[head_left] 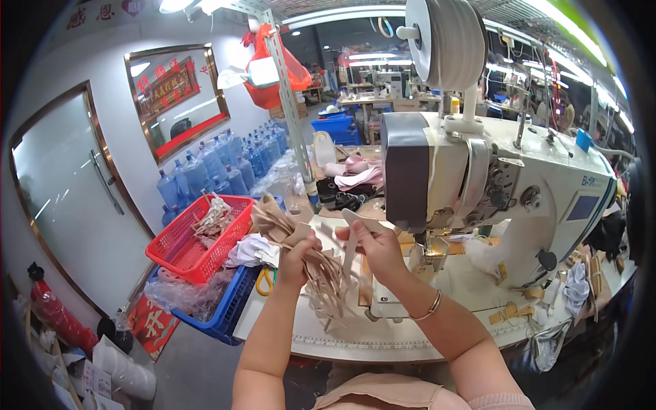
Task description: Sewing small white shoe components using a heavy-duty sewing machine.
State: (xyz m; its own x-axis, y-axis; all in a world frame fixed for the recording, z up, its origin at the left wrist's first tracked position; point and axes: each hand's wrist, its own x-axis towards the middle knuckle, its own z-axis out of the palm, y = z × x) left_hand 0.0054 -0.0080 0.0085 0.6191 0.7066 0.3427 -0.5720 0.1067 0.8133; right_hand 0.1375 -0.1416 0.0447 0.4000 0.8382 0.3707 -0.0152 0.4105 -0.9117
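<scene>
My left hand point(301, 258) is closed round a thick bundle of beige fabric or leather strips point(324, 281). The strips' wide ends fan out above the fist and their thin ends hang over the table. Close to its right, my right hand point(383, 254) pinches a single pale strip point(350, 250) between thumb and fingers. Part of that strip is hidden behind the fingers. Both hands are above the white sewing table point(403, 348), left of a large sewing machine point(471, 184). The machine's needle area point(432, 251) lies just right of my right hand.
A red plastic basket point(179, 236) with beige pieces stands at the left, partly over a blue crate point(239, 304). Yellow-handled scissors point(265, 281) lie at the table's left edge. Pink and black pieces point(359, 174) lie behind; a tape spool point(451, 44) sits atop the machine.
</scene>
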